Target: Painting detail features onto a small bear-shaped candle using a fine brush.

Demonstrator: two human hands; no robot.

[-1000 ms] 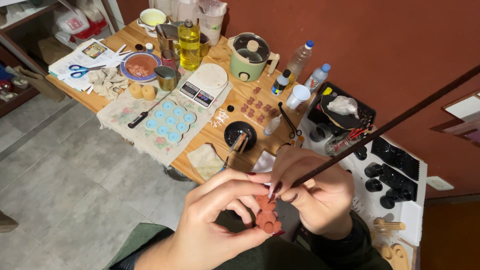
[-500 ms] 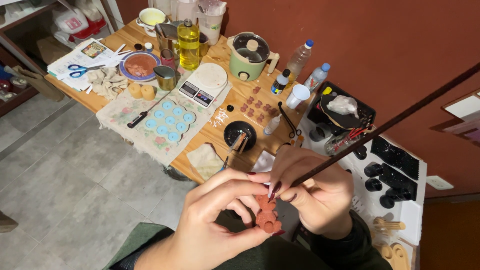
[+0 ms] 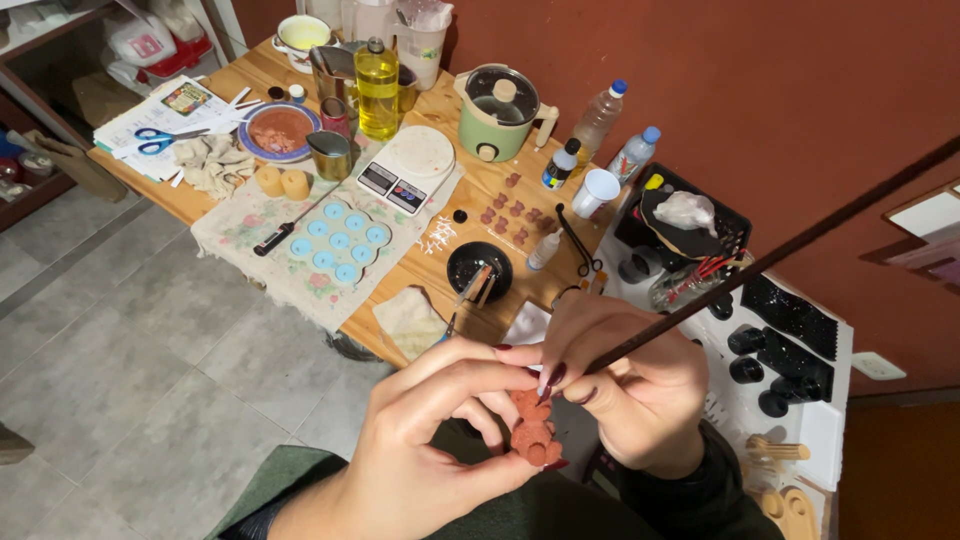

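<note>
Over lap: left hand pinches small brown figure; right hand grips thin brush, tip prob. touching fig.

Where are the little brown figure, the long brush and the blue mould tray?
brown figure (image 3: 533,436), head view, on its body between the hands.
long brush (image 3: 760,265), head view, mid-handle.
blue mould tray (image 3: 338,243), head view, its middle.

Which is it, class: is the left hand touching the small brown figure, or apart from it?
Touching: the head view shows the left hand with its fingers closed around the small brown figure.
</note>
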